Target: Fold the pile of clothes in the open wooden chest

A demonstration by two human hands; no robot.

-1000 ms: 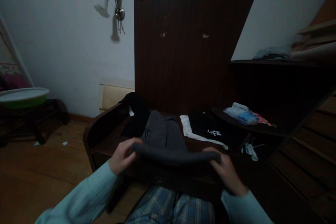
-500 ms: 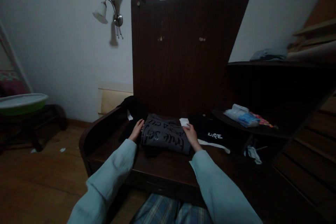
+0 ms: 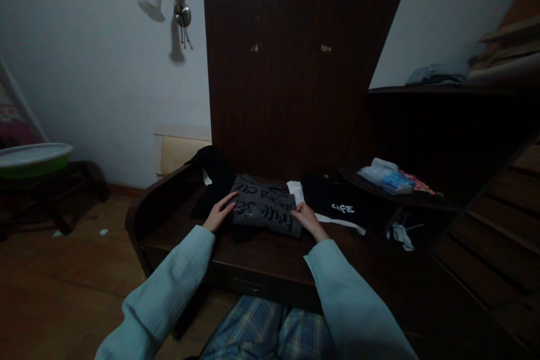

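On the dark wooden desk lies a folded grey shirt (image 3: 264, 211) with black lettering. My left hand (image 3: 221, 211) rests at its left edge, fingers apart and lying on the cloth. At the right edge, my right hand (image 3: 307, 218) pinches the shirt between thumb and fingers. Just behind that hand, a white piece of cloth or paper (image 3: 296, 191) shows. Black clothing (image 3: 213, 180) is heaped to the left of the shirt. To the right lies a black garment (image 3: 329, 194) with white writing and a white strip along its front.
A tall dark panel (image 3: 295, 79) stands behind the desk (image 3: 261, 267). On the right, a low shelf (image 3: 363, 185) bears a blue-and-white plastic pack (image 3: 390, 177). A green-and-white basin (image 3: 34, 162) sits on a stool at far left. A wall lamp (image 3: 154, 3) hangs at upper left.
The view has tipped down slightly, so things sit higher in it. My left fingers have spread further over the shirt. My right fingers have shifted from beside the white piece to the shirt's edge.
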